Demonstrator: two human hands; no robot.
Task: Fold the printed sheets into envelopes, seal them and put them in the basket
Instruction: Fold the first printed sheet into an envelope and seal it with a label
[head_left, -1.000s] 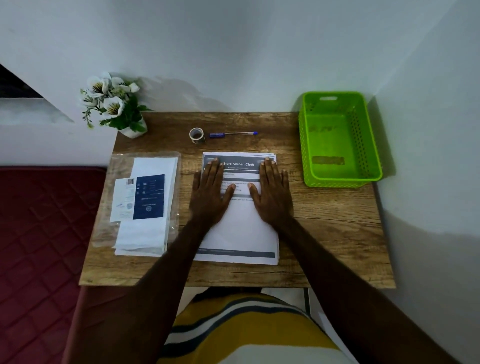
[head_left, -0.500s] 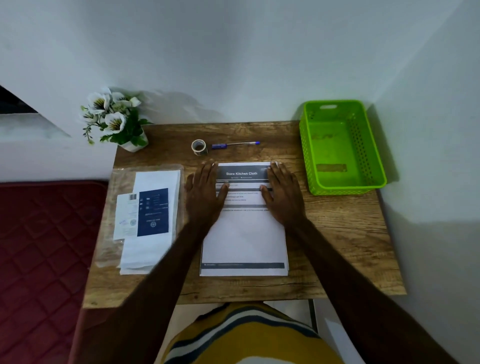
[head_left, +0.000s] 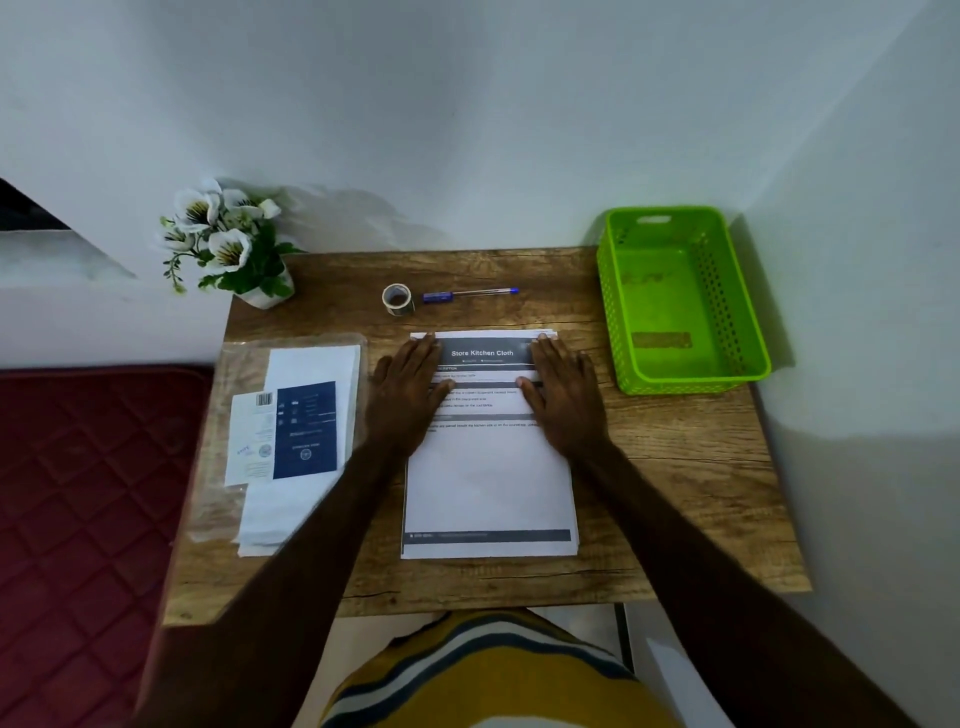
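My hands (head_left: 488, 400) lie spread flat on the printed sheet (head_left: 488, 478) beside the basket (head_left: 748, 332); uneven pressure risks a crooked fold.

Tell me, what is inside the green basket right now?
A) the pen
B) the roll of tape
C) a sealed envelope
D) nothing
D: the basket shows only its bare green floor, while the tape and pen lie on the table and the sheet lies unfolded under both hands.
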